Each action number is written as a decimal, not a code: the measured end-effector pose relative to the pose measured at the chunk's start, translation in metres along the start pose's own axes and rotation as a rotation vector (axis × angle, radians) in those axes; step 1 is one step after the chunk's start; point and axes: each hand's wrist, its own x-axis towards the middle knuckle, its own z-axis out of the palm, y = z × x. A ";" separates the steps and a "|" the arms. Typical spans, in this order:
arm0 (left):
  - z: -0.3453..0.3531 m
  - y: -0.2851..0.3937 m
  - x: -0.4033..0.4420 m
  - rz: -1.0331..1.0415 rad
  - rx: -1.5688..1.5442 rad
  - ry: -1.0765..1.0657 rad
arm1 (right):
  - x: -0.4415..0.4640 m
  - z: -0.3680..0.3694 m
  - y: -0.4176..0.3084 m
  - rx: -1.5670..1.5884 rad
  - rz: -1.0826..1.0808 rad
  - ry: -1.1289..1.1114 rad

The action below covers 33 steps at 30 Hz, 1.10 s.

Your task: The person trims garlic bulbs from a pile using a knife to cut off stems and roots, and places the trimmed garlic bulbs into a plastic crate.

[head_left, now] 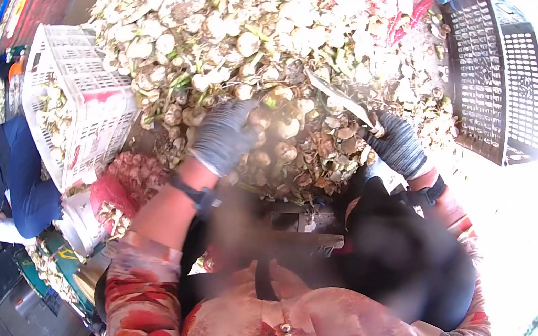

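Observation:
A big heap of pale garlic bulbs point(248, 43) with stems and loose skins spreads in front of me. My left hand point(224, 132), in a grey knit glove, reaches over the near side of the heap; its fingers are blurred, and whether they hold a bulb cannot be made out. In its grey glove, my right hand point(398, 144) is closed round the handle of a knife point(340, 99). The blade points up and to the left over the bulbs. Brown peelings point(327, 150) lie between my two hands.
At the left stands a white plastic crate point(92, 115) with garlic inside. Below it are a red mesh bag point(114, 192) and a white bucket point(80, 220), beside a person in dark clothes point(10, 174). Black crates point(481, 74) stand at the upper right.

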 end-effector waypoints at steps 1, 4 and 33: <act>0.015 0.010 0.009 0.005 0.162 0.072 | -0.002 0.001 0.004 -0.066 0.014 -0.003; 0.069 -0.002 0.029 -0.055 0.353 0.209 | -0.003 0.005 0.019 -0.141 0.046 -0.032; 0.090 0.038 0.024 -0.015 -0.618 -0.125 | -0.009 -0.035 -0.013 -0.126 -0.139 -0.076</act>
